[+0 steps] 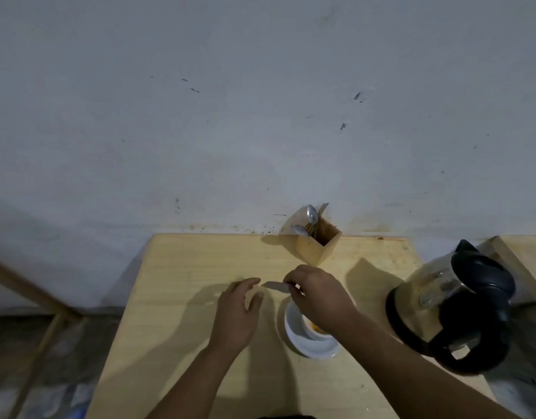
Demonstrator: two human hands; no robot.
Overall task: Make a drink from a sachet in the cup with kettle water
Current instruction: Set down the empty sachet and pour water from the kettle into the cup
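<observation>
A white cup (294, 320) stands on a white saucer (316, 347) on the wooden table (176, 267); orange powder shows inside it. My right hand (316, 293) hovers over the cup and pinches a small silvery sachet (275, 286) that sticks out to the left. My left hand (238, 309) is just left of the cup, fingers spread, its fingertips close to the sachet's free end without holding it. The glass kettle (454, 300) with a black lid and handle stands at the right.
A wooden holder (316, 241) with spoons and forks stands at the table's back edge against the grey wall. A second wooden surface (520, 252) adjoins at the far right. Wooden slats (33, 297) lean at the left over the floor.
</observation>
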